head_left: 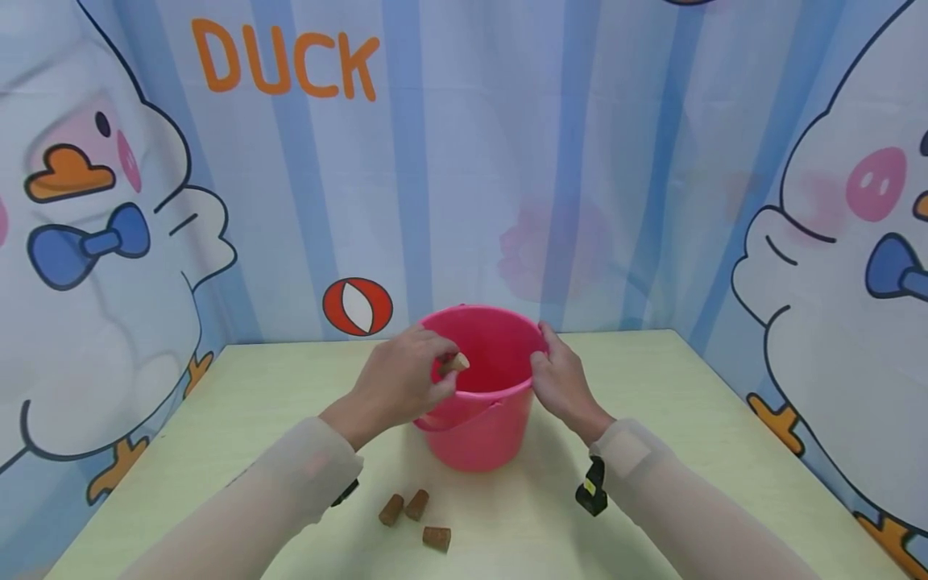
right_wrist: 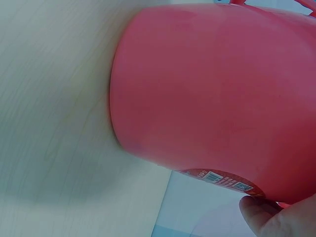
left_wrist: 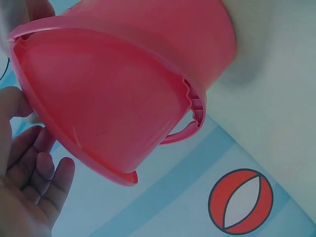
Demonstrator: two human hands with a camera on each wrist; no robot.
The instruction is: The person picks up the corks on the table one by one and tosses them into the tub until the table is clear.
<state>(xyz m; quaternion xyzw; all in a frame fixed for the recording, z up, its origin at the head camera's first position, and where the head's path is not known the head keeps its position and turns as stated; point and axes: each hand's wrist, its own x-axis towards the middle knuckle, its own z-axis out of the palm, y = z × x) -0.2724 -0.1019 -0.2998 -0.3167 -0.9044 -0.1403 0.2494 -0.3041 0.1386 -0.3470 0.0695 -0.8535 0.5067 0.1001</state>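
A pink bucket (head_left: 474,439) stands on the table, its handle hanging down the near side. My right hand (head_left: 565,385) grips the bucket's right rim; in the right wrist view its fingers (right_wrist: 256,212) lie against the wall near a printed label. Over the left part of the bucket's mouth, my left hand (head_left: 404,377) pinches a cork (head_left: 458,363) between thumb and fingers. In the left wrist view that hand (left_wrist: 34,173) is beside the rim, with the cork mostly hidden. Three brown corks (head_left: 437,538) lie on the table in front of the bucket.
The pale yellow table (head_left: 290,419) runs back to a blue-and-white striped curtain (head_left: 478,161) printed with ducks and a red ball (head_left: 358,307). A black wrist strap (head_left: 592,487) hangs beneath the right sleeve.
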